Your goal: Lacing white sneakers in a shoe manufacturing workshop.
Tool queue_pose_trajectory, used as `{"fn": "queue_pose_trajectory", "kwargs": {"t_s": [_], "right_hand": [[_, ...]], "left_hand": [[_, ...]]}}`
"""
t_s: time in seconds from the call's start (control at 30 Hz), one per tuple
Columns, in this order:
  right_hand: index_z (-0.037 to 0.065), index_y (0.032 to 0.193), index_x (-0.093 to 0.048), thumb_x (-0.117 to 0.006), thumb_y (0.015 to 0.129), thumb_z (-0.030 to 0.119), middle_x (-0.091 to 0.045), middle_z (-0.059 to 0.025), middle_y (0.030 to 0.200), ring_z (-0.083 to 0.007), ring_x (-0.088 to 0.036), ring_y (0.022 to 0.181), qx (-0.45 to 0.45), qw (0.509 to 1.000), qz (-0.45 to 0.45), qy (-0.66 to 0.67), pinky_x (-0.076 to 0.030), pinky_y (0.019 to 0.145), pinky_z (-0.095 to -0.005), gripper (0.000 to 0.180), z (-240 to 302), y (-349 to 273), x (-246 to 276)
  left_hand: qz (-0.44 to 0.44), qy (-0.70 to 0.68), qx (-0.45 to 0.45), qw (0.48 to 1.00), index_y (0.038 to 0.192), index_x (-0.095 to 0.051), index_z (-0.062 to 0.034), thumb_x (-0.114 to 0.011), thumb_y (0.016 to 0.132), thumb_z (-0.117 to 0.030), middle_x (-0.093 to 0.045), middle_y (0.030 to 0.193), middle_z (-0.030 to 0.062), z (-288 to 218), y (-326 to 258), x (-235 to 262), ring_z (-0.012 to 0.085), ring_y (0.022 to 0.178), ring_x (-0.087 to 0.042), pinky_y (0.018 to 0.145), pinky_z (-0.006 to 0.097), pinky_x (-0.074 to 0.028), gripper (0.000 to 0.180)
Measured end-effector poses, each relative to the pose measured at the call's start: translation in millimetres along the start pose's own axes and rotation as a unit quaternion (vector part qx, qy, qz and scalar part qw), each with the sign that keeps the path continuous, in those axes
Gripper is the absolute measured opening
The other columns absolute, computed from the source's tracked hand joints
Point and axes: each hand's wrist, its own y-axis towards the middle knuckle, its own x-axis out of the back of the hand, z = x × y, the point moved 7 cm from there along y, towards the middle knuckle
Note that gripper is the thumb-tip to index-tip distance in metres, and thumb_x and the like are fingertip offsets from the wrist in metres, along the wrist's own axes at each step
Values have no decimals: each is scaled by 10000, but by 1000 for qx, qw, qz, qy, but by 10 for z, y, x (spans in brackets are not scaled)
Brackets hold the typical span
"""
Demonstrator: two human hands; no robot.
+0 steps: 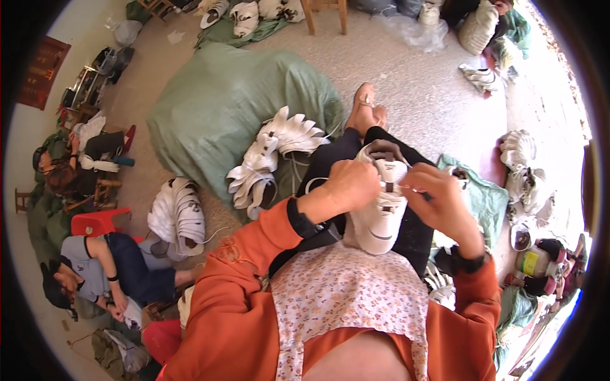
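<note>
A white shoe upper (pixel 380 216) rests on my lap, toe toward me. My left hand (pixel 349 184) is closed on its left side near the opening. My right hand (pixel 438 200) pinches a thin white lace or thread at the shoe's right edge, fingers curled. Both arms wear orange sleeves with dark wristbands. My crossed leg in black trousers and a bare foot (pixel 365 108) stick out beyond the shoe.
A stack of white shoe uppers (pixel 273 159) leans on a big green sack (pixel 222 108) ahead left. Another bundle (pixel 178 216) lies lower left. A person (pixel 101 267) sits by a red stool (pixel 95 222). More uppers (pixel 524 171) are on the right.
</note>
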Motion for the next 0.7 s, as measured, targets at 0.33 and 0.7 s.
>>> {"fn": "queue_pose_trajectory", "kwargs": {"t_s": [0.33, 0.7], "right_hand": [[80, 842, -649, -657, 709, 56, -598, -46, 873, -257, -574, 842, 105, 985, 99, -90, -418, 742, -373, 136, -336, 130, -396], [80, 969, -694, -672, 847, 60, -636, -97, 884, -283, -633, 755, 118, 986, 120, -12, -504, 664, -360, 125, -504, 327, -577]], "left_hand": [[11, -204, -161, 966, 853, -628, -44, -725, 697, -34, -627, 1000, 108, 58, 124, 412, 296, 946, -640, 797, 384, -522, 184], [32, -334, -122, 934, 777, -551, -37, -786, 719, -41, -510, 840, 25, 288, 65, 219, 133, 703, -528, 634, 279, -447, 242]]}}
